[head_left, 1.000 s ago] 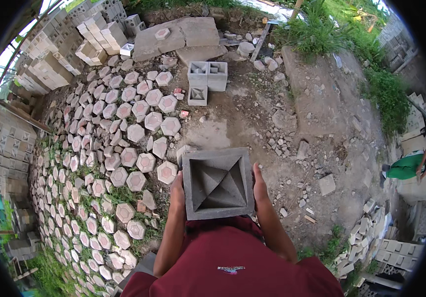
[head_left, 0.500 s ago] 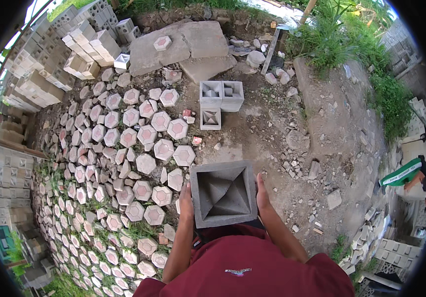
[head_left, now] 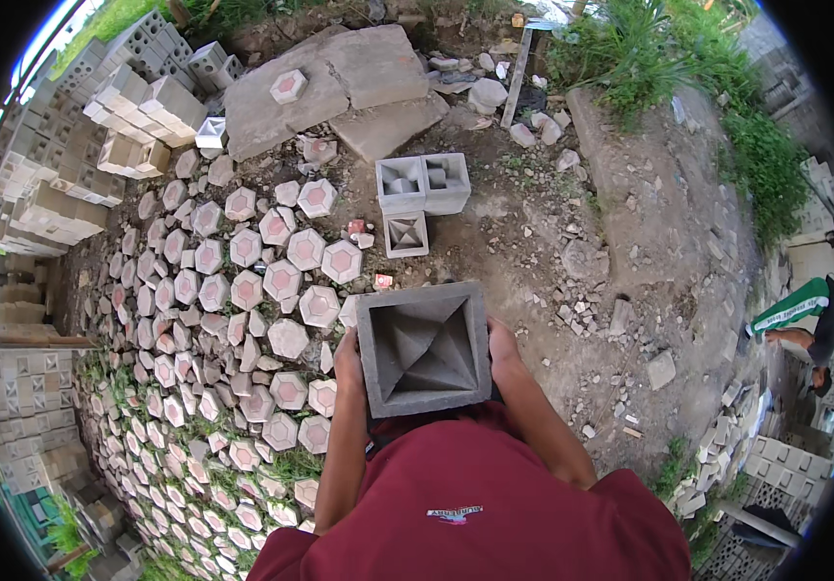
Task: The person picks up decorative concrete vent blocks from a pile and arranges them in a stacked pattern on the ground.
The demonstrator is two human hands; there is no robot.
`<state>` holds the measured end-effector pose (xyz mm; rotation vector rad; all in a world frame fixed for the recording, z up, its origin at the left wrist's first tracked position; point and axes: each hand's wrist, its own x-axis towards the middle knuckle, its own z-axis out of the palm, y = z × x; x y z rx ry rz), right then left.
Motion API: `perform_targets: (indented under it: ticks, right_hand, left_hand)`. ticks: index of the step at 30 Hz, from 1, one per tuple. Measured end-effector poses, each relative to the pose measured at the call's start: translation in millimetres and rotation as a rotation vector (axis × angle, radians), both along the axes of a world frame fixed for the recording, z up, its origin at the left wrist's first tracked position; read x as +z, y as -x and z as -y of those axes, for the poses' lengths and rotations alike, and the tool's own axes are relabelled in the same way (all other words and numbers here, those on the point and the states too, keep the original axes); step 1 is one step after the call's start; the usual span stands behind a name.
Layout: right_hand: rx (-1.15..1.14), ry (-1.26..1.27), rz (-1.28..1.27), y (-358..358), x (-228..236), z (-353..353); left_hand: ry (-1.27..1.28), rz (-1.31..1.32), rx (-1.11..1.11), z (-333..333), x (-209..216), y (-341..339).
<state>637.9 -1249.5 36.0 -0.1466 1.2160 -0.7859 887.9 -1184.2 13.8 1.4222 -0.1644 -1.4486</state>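
The left hand (head_left: 347, 365) and right hand (head_left: 502, 349) grip one grey block (head_left: 424, 349), not set down yet, while three paler blocks (head_left: 416, 201) already stand ahead of the grip.

The nearest breeze block (head_left: 424, 349) is dark grey, its recess patterned in triangular facets. The shirt (head_left: 475, 465) is plain maroon apart from a small white, pink and bluish print. Hexagonal pavers (head_left: 341, 261) show off-white borders around dusty-pink hexagons. The small breeze block (head_left: 405, 235) farther off is lighter grey, also faceted. Grass (head_left: 620, 68) is bright green; a co-worker's garment (head_left: 791, 306) is green with white lettering.
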Motion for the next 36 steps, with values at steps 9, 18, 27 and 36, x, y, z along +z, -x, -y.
perform_targets:
  ticks: [9,18,27,36]
  right_hand:
    - [0.082,0.113,-0.087,16.1,-130.6,161.9]
    - [0.135,-0.010,-0.185,10.2,-301.7,268.8]
    - [0.057,-0.076,-0.142,-56.6,-524.2,343.2]
    - [0.129,-0.032,-0.077,-91.1,-736.0,410.4]
  left_hand:
    - [-0.196,-0.172,0.125,175.3,-113.3,12.9]
    - [-0.212,-0.106,0.180,262.7,-289.4,10.2]
    - [-0.284,-0.090,0.109,351.4,-515.5,-36.8]
    - [-0.147,-0.149,0.055,402.2,-740.9,-85.5]
